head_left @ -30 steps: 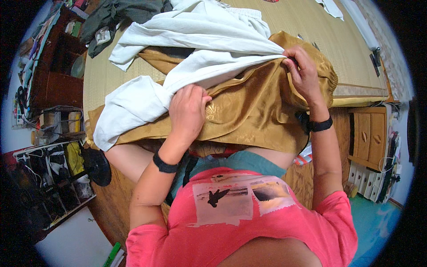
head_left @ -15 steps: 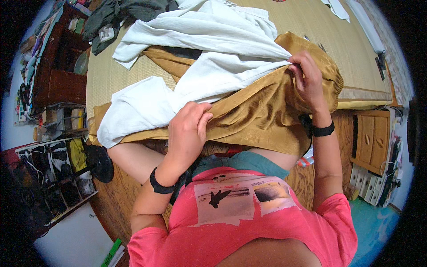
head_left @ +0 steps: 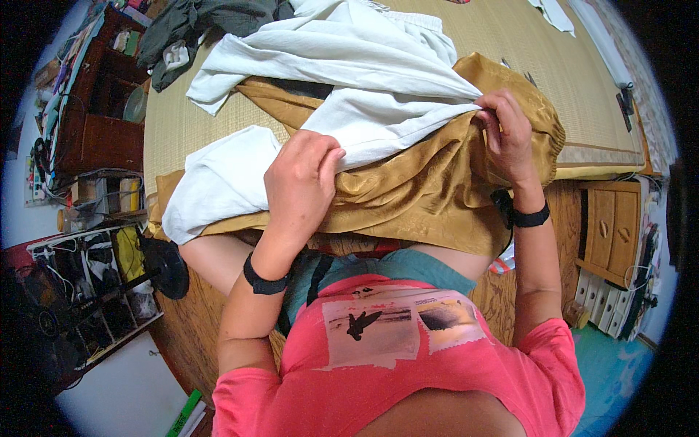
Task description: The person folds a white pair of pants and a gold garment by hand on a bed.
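White trousers (head_left: 364, 62), with a gathered waistband at the far end, lie spread over a golden-brown satin garment (head_left: 429, 197) that drapes toward my lap. My left hand (head_left: 300, 178) is closed on the near edge of the white cloth, thumb against fingers. Farther right, my right hand (head_left: 510, 135) pinches the same white cloth where it narrows to a corner, just above the satin. Between the two hands the white edge runs fairly straight. The satin garment's elastic, gathered end shows beyond my right wrist.
Everything lies on a woven mat (head_left: 524, 36) over a bed-like surface. A dark grey garment (head_left: 189, 36) is heaped at the far left. Left stand a dark wooden cabinet (head_left: 109, 138) and a shelf rack (head_left: 109, 291); right, a small wooden drawer unit (head_left: 611, 229).
My left hand has risen away from my lap along the white cloth, lifting its near edge taut. My right hand keeps its pinch nearly in place.
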{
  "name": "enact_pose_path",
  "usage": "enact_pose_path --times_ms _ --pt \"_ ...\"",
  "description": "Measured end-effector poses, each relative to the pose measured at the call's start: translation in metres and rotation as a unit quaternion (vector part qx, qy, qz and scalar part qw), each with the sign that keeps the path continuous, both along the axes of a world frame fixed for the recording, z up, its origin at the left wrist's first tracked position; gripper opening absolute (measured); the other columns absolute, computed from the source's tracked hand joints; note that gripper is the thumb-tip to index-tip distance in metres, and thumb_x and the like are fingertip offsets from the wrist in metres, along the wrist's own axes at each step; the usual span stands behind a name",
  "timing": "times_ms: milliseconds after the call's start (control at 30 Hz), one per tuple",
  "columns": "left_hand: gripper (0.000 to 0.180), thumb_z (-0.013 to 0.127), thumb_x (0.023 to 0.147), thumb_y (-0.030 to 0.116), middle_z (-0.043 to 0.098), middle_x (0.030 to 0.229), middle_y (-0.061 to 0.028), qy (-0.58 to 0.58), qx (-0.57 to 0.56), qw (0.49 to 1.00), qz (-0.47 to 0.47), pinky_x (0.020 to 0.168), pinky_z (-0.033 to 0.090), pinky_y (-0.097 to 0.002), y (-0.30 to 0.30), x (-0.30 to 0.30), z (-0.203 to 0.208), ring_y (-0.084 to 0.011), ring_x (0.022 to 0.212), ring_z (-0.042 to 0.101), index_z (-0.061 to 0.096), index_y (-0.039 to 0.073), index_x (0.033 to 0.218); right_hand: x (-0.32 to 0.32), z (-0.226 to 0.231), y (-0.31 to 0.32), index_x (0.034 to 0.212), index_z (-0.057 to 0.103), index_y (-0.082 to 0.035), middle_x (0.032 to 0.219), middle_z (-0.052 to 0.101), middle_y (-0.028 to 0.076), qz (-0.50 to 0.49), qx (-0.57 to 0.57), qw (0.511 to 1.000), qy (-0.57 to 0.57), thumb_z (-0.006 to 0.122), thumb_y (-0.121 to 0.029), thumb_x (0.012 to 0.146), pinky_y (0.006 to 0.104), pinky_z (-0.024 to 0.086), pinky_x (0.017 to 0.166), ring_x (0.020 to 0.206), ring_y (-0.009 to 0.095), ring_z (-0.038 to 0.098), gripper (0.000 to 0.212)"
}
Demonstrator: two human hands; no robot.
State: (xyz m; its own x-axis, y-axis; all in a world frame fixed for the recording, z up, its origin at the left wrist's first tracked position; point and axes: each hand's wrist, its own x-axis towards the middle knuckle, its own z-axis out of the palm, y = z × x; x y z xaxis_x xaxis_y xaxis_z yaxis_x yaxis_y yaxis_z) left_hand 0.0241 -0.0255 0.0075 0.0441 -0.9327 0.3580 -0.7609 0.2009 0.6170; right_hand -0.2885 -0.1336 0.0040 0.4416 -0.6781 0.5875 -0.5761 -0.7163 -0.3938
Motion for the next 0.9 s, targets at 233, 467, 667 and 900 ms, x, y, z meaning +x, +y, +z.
enact_pose_path --times_ms 233,467,667,900 --pt "0.018 0.077 0.081 0.017 0.069 0.093 -0.0072 -0.115 -0.007 0.992 -0.046 0.077 0.051 -0.0393 -0.018 0.000 -0.025 -0.0287 0.090 0.062 0.073 0.007 0.095 0.001 0.001 0.000 0.100 0.060 -0.002 0.092 0.060 0.014 0.001 -0.004 1.000 0.002 0.067 0.004 0.087 0.0354 0.052 0.069 0.081 0.031 0.064 0.016" --pt "0.011 0.076 0.082 0.012 0.068 0.092 -0.0078 -0.090 -0.055 0.994 -0.042 0.077 0.051 -0.0385 -0.016 0.004 -0.023 -0.0278 0.086 0.062 0.074 0.006 0.090 0.000 0.000 0.001 0.101 0.060 -0.002 0.092 0.061 0.014 -0.007 0.017 1.000 -0.012 0.067 0.004 0.087 0.0355 0.052 0.071 0.083 0.031 0.063 0.016" --pt "0.013 0.073 0.081 -0.003 0.066 0.099 -0.0128 -0.045 -0.191 0.980 0.020 0.075 0.053 -0.0359 -0.016 0.004 0.013 -0.0289 0.086 0.065 0.069 0.002 0.092 0.003 0.003 0.002 0.100 0.060 -0.001 0.092 0.060 0.014 -0.001 0.004 1.000 -0.004 0.066 0.004 0.087 0.0352 0.052 0.072 0.083 0.031 0.063 0.016" --pt "0.024 0.066 0.072 -0.012 0.065 0.099 -0.0129 -0.063 -0.121 0.988 -0.078 0.079 0.053 -0.0400 0.009 -0.001 -0.036 -0.0331 0.090 0.062 0.064 0.002 0.091 0.003 0.003 0.003 0.101 0.060 -0.002 0.092 0.060 0.014 0.004 0.005 1.000 -0.008 0.066 0.004 0.087 0.0357 0.051 0.073 0.084 0.031 0.063 0.016"
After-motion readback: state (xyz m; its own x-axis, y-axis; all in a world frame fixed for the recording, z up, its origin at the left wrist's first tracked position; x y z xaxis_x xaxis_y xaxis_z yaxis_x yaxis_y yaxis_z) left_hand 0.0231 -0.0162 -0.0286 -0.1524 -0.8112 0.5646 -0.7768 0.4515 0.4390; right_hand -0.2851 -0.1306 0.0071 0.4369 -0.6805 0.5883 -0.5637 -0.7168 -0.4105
